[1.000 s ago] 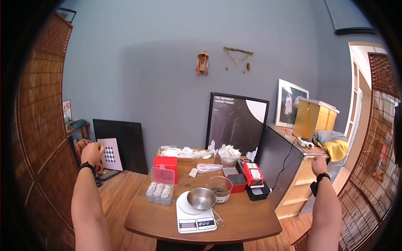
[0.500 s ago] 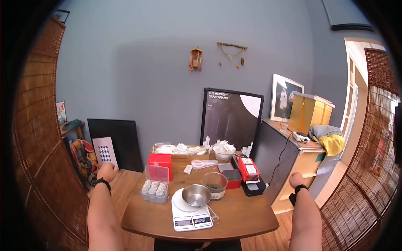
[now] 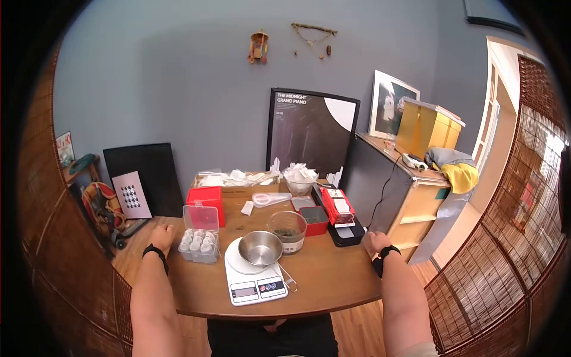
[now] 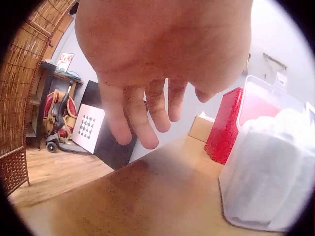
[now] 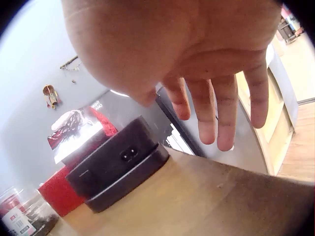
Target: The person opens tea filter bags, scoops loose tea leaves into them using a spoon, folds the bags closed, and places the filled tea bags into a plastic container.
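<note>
My left hand hovers by the table's left edge, beside a clear plastic case of white rolled items. The left wrist view shows its fingers loosely extended, holding nothing. On the right, my right hand is at the table's right edge, near a black device with a red packet on top. Relaxed, slightly spread fingers hang from it, with nothing in them. Between the hands, a steel bowl sits on a white kitchen scale.
Behind the scale stand a glass bowl of dried leaves and an open red tin. A red box, a white-handled tool, a cardboard box of white sachets and a bowl of more sachets line the back.
Both hands have come down and inward from raised positions out to the sides, to the table's two edges. The head view has tilted downward. Objects on the table look unmoved.
</note>
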